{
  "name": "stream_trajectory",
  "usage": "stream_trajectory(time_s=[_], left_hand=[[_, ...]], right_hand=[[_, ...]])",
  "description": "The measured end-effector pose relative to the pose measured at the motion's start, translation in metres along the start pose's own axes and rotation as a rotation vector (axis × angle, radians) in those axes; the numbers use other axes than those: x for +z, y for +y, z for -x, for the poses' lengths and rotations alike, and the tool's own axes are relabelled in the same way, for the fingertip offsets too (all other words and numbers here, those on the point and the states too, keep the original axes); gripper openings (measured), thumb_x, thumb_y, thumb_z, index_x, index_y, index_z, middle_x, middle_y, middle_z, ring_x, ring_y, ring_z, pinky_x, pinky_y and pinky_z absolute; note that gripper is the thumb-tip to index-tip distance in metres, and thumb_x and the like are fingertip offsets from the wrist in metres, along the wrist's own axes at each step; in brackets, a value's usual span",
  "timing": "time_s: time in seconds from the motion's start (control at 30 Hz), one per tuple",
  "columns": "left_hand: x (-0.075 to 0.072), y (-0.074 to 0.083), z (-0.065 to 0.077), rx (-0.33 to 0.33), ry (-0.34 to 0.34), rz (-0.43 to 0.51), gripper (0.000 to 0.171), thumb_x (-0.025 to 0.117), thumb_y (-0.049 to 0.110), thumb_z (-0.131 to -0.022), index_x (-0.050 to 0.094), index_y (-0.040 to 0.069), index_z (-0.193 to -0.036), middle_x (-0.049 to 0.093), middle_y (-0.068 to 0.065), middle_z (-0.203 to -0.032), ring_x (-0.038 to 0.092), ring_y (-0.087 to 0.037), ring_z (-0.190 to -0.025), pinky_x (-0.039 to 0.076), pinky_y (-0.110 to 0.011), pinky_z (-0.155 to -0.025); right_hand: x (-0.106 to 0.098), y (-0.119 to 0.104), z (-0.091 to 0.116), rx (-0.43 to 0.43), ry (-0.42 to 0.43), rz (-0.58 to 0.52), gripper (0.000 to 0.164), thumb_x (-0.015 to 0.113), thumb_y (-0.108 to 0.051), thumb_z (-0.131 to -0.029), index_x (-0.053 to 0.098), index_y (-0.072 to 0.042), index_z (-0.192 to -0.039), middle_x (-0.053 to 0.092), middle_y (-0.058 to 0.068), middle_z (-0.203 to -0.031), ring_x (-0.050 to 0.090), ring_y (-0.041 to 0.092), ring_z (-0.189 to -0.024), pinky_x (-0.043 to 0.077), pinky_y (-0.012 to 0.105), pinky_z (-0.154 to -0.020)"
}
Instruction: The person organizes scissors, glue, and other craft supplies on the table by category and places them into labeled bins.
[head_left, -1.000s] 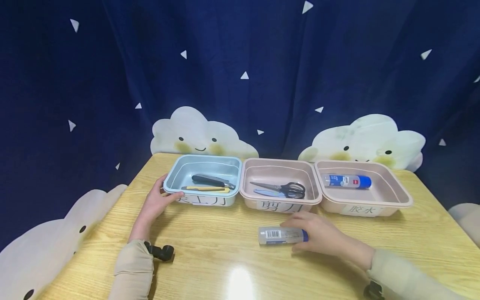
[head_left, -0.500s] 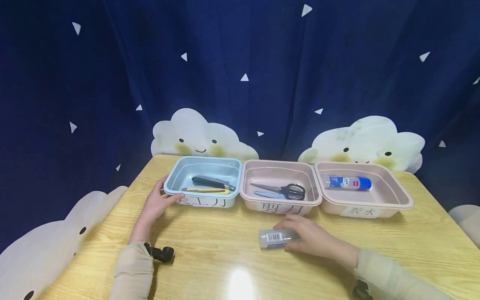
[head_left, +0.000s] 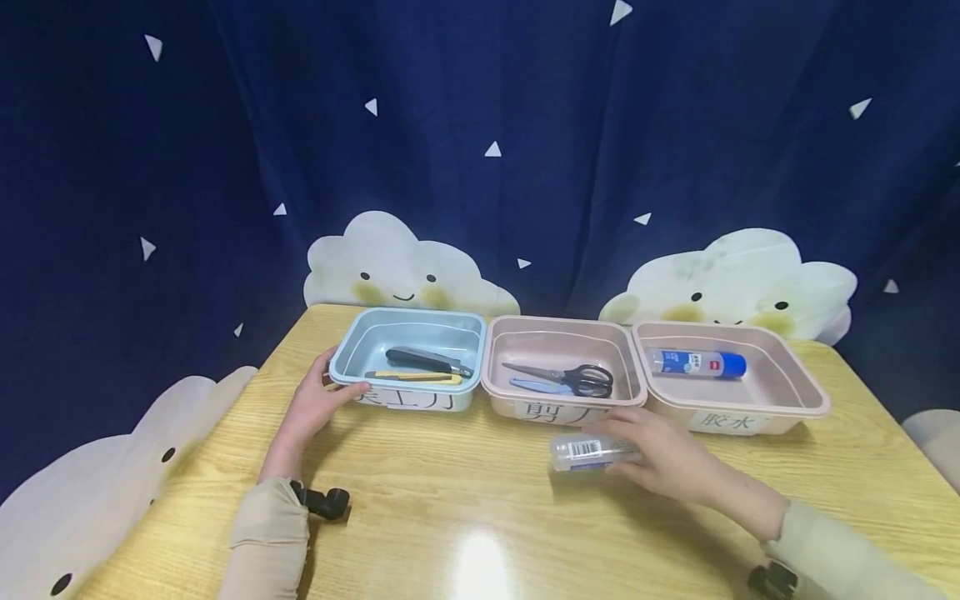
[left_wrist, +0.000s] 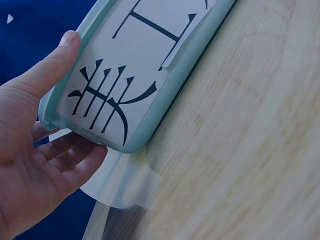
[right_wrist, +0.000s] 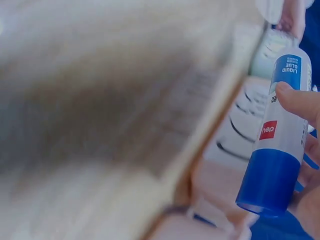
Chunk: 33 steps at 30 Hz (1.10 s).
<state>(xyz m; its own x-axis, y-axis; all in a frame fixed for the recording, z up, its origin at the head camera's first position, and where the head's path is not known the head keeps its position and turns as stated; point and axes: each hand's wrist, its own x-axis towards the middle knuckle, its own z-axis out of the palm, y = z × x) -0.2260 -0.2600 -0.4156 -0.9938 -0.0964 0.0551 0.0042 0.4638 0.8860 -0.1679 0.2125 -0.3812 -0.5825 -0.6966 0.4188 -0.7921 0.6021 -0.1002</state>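
Note:
My left hand point(head_left: 313, 400) holds the near left corner of the light blue bin point(head_left: 467, 398), thumb on the rim and fingers around the side. With my right hand point(head_left: 663, 457) I grip a clear liquid glue bottle point(right_wrist: 282, 120), which lies sideways just above the table, before the middle bin. Its blue cap point(right_wrist: 270, 180) shows in the right wrist view; in the head view the hand hides it. Two utility knives lie in the blue bin, one black and grey point(head_left: 422, 360), one yellow point(head_left: 416, 377).
In the pink middle bin point(head_left: 555, 332) lie black-handled scissors point(head_left: 588, 381) and a light blue tool point(head_left: 538, 386). Another blue-capped glue bottle point(head_left: 697, 363) lies in the right pink bin point(head_left: 783, 367). The bins stand side by side along the back of the wooden table point(head_left: 420, 500), before a dark blue curtain.
The right hand first slid further over the glue bottle, then lifted it off the table and carried it right and towards the bins. The left hand stays on the blue bin.

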Motion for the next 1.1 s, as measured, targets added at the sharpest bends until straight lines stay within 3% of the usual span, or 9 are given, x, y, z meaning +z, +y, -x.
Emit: stream_trajectory(time_s=[0.2, 0.47, 0.67, 1.0, 1.1], left_hand=[[0.001, -0.001, -0.001, 0.002, -0.004, 0.000, 0.097, 0.075, 0.040, -0.071, 0.018, 0.015, -0.145, 0.034, -0.015, -0.141, 0.038, -0.033, -0.123, 0.035, -0.045, -0.099], [0.001, 0.001, 0.000, 0.009, -0.003, -0.006, 0.096, 0.075, 0.040, -0.072, 0.017, 0.015, -0.146, 0.033, -0.015, -0.142, 0.037, -0.034, -0.123, 0.036, -0.045, -0.098], [-0.001, 0.000, -0.001, -0.002, -0.007, -0.015, 0.098, 0.074, 0.042, -0.072, 0.016, 0.015, -0.146, 0.032, -0.015, -0.142, 0.036, -0.034, -0.124, 0.036, -0.046, -0.099], [0.000, 0.000, -0.001, 0.004, -0.009, -0.020, 0.097, 0.074, 0.041, -0.073, 0.016, 0.015, -0.146, 0.032, -0.016, -0.143, 0.036, -0.034, -0.124, 0.034, -0.046, -0.099], [0.000, 0.000, 0.000, -0.001, -0.013, -0.014, 0.097, 0.074, 0.040, -0.073, 0.015, 0.015, -0.146, 0.031, -0.016, -0.143, 0.035, -0.034, -0.124, 0.034, -0.046, -0.100]], right_hand=[[-0.034, 0.015, 0.005, 0.009, 0.047, 0.056, 0.053, 0.080, -0.017, -0.062, 0.063, -0.014, -0.113, 0.064, 0.000, -0.106, 0.061, 0.021, -0.096, 0.049, 0.039, -0.079], [-0.065, 0.041, 0.012, 0.128, 0.072, 0.104, 0.049, 0.081, -0.014, -0.061, 0.063, -0.012, -0.107, 0.067, 0.004, -0.099, 0.061, 0.020, -0.088, 0.048, 0.039, -0.072], [-0.071, 0.064, 0.018, 0.140, 0.088, 0.124, 0.047, 0.080, -0.010, -0.063, 0.063, -0.009, -0.107, 0.066, 0.006, -0.099, 0.061, 0.021, -0.088, 0.046, 0.036, -0.072], [-0.070, 0.101, 0.027, 0.212, 0.065, 0.145, 0.050, 0.080, -0.010, -0.063, 0.063, -0.006, -0.109, 0.065, 0.013, -0.104, 0.058, 0.029, -0.096, 0.041, 0.043, -0.081], [-0.069, 0.113, 0.029, 0.195, 0.085, 0.136, 0.049, 0.081, -0.008, -0.061, 0.063, -0.004, -0.107, 0.064, 0.017, -0.104, 0.056, 0.035, -0.097, 0.040, 0.047, -0.083]])
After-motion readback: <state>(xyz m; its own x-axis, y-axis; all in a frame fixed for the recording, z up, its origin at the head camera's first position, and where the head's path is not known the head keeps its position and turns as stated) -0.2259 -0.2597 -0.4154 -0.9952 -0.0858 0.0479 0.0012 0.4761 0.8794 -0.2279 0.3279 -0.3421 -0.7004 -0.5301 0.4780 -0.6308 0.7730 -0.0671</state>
